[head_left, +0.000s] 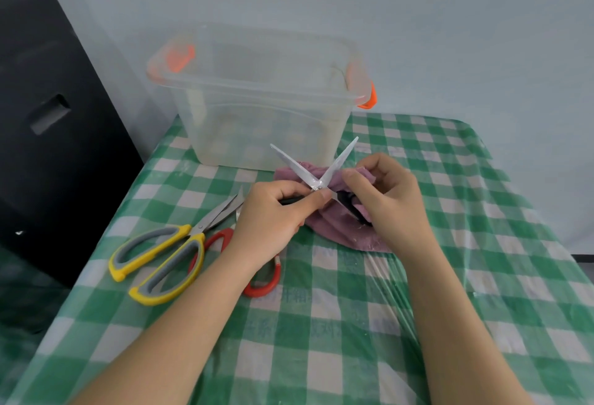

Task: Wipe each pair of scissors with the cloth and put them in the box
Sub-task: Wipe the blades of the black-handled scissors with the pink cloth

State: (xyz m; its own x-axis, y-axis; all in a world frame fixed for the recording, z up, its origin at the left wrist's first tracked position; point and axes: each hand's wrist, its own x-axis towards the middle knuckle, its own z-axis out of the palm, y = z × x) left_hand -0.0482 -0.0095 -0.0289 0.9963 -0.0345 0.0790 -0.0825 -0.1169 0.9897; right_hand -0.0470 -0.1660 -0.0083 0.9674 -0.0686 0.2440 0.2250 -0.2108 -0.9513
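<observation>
Both hands, left hand (276,211) and right hand (390,199), grip black-handled scissors (316,176), handles hidden against cloth (340,227).

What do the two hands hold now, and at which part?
The left hand grips the open black scissors at one handle, thumb near the pivot. The right hand pinches the purple cloth beside one blade.

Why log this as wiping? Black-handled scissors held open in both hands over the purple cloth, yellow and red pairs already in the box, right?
Not quite: the head view shows the yellow scissors and red scissors lying on the table, and none visible in the box. The rest stands.
</observation>
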